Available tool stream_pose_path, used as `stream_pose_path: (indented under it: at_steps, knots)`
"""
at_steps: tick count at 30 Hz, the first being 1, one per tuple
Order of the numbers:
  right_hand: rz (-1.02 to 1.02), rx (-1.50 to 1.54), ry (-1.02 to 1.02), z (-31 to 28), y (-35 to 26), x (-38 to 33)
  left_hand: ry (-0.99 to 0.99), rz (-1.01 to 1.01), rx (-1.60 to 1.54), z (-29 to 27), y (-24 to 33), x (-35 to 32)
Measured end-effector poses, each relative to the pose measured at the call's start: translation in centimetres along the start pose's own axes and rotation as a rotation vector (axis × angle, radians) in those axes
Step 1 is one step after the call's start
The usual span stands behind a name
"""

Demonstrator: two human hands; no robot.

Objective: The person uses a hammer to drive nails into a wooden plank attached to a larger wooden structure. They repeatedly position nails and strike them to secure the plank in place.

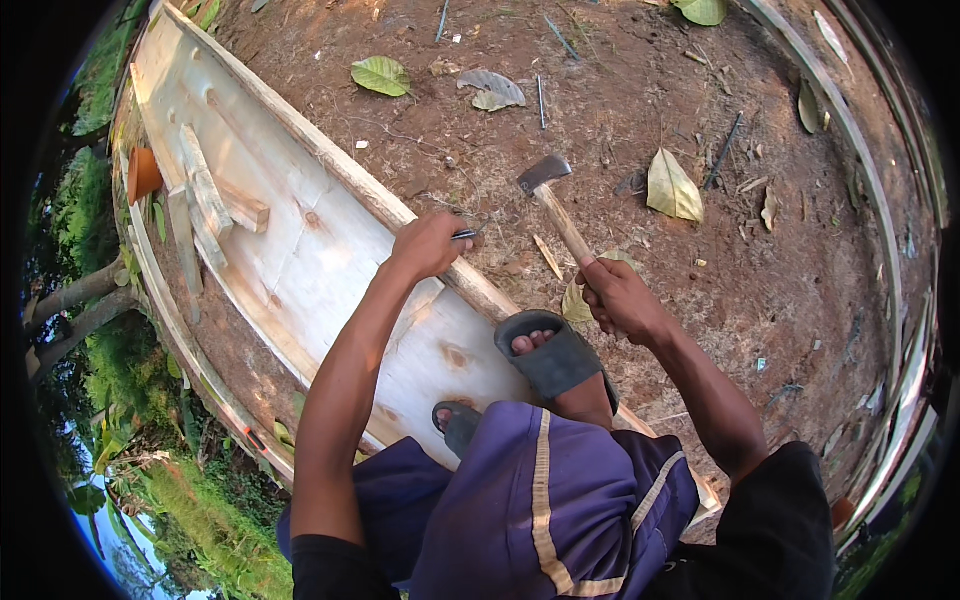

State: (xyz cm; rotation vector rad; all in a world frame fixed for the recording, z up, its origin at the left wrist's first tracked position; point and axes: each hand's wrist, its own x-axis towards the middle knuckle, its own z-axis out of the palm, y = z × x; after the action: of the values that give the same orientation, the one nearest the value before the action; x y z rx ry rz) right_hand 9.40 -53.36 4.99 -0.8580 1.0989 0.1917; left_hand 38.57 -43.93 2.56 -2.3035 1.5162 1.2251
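1. The hollowed wooden hull (300, 250) is the largest thing here and the landmark: a long pale trough running from the upper left down to your legs, with bare brown earth (620, 130) along its right side and grass beyond its left side.
2. Inside the hull, toward its far end, lie several loose wooden offcuts (205, 195), stacked across one another; an orange object (142, 174) sits just outside the hull's left wall near them.
3. Your left arm stretches forward over the hull's hollow, elbow nearly straight, and your left hand (428, 243) rests on the hull's right rim, closed around a small dark tool (464, 234) whose tip pokes out toward the earth. What kind of tool it is cannot be told.
4. Your right arm reaches out on the earth side of the hull, bent at the elbow, wrist cocked. Your right hand (620, 298) is wrapped tight around the lower end of the wooden handle of a hatchet (556, 205).
5. The hatchet is raised just off the hull's right rim, handle slanting up and left, its grey head above the ground a little past your left hand.
6. Your foot in a grey sandal (553, 355) is planted on the hull's right rim between your two hands; a second sandalled foot (458, 418) stands inside the hull, close to your purple shorts (540, 500).
7. Dry leaves (672, 188) and twigs lie scattered on the earth well clear of the hull.
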Motion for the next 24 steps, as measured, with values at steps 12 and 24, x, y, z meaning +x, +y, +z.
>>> stream_pose_path:
  at_steps: [12, 24]
  knots:
    - [-0.092, -0.196, -0.152, 1.2, 2.3, 0.7, 0.002, -0.016, 0.004, 0.0, 0.4, 0.1]
    - [-0.143, 0.079, 0.114, 2.4, 3.6, 3.2, 0.474, -0.201, -0.453, 1.1, -4.2, -4.5]
